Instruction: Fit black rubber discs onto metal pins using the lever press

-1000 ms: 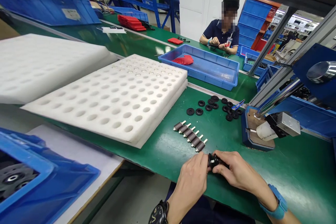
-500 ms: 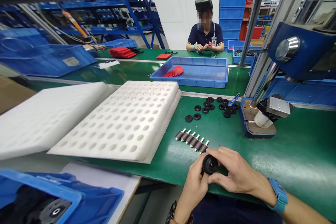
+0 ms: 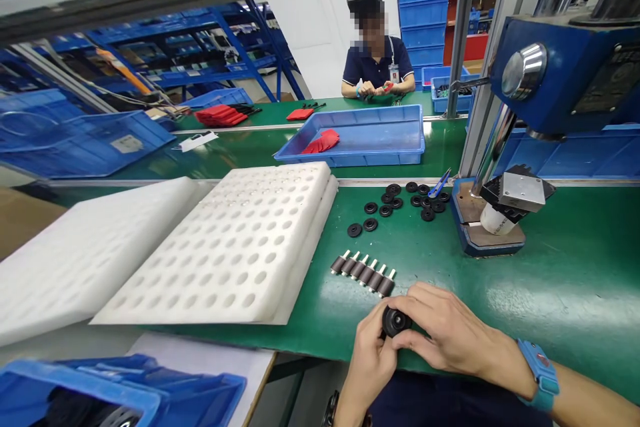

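Between my two hands, over the front edge of the green bench, is a round black part [image 3: 397, 321] with a stepped hub and a small light centre. My left hand [image 3: 371, 351] grips it from the left, fingers closed around its side. Thumb and fingers of my right hand [image 3: 440, 327] pinch the same part from the right. Just beyond my fingers lies a row of several dark brown cylinders with pale shafts [image 3: 363, 272]. Farther off, several loose black discs [image 3: 385, 211] are scattered, with blue-handled nippers [image 3: 440, 183] resting among them.
A white foam tray [image 3: 225, 247] with rows of round holes stands left of centre, beside another foam block [image 3: 95, 247]. At right rises a blue press [image 3: 487, 240]. A blue bin [image 3: 200, 387] sits lower left. Beyond are a shallow blue tray [image 3: 370, 137] and a seated co-worker [image 3: 377, 67].
The camera view has shifted slightly. Both hands still hold the black part, whose light centre now shows more clearly between my fingers. The co-worker's hands have moved a little.
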A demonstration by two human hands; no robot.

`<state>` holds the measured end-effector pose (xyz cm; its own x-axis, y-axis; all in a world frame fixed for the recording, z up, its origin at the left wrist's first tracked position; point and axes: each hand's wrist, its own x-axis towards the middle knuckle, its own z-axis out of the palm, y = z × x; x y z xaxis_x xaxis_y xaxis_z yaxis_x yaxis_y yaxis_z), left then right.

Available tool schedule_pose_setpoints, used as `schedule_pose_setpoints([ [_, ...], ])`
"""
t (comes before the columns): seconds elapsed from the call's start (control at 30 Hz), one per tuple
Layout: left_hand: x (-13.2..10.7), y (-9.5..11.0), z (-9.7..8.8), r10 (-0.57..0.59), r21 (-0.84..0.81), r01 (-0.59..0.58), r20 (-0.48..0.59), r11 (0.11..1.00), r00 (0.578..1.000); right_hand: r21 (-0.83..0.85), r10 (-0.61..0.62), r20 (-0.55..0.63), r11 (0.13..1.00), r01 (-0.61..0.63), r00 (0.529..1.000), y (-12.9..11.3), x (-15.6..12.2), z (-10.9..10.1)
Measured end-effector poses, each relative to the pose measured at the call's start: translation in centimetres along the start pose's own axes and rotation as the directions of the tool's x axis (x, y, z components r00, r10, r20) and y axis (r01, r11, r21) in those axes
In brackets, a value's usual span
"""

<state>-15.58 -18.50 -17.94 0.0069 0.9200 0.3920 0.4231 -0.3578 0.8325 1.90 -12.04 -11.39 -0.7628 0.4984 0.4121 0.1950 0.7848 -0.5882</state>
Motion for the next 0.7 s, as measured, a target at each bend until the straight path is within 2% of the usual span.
schedule_pose_setpoints([
  [0.2, -0.1, 0.1, 0.0, -0.008, 0.021, 0.008, 0.000, 1.000, 1.000, 0.045, 0.041, 0.028, 0.998, -0.043, 0.999, 0.1, 0.1, -0.3],
  [0.27, -0.2, 0.0, 0.2, -0.042, 0.027, 0.042, -0.011, 0.999, 0.999, 0.083, 0.066, 0.046, 0.994, -0.070, 0.997, 0.3, 0.1, -0.8],
  [0.4, -0.4, 0.2, 0.5, -0.143, 0.006, 0.143, -0.056, 0.990, 0.988, 0.201, 0.200, 0.153, 0.952, -0.229, 0.968, 0.9, 0.1, -2.0],
  [0.53, -0.4, 0.5, 0.8, -0.037, 0.107, 0.044, -0.071, 0.993, 0.997, 0.298, 0.308, 0.287, 0.871, -0.390, 0.907, 1.8, 0.1, -2.6],
  [0.6, -0.3, 0.6, 0.8, 0.027, 0.198, -0.011, -0.074, 0.980, 0.997, 0.318, 0.322, 0.319, 0.849, -0.421, 0.891, 2.3, 0.0, -2.5],
  [0.7, -0.2, 0.7, 1.0, 0.054, 0.294, -0.039, -0.041, 0.955, 0.998, 0.335, 0.325, 0.354, 0.832, -0.443, 0.877, 2.9, -0.1, -2.3],
])
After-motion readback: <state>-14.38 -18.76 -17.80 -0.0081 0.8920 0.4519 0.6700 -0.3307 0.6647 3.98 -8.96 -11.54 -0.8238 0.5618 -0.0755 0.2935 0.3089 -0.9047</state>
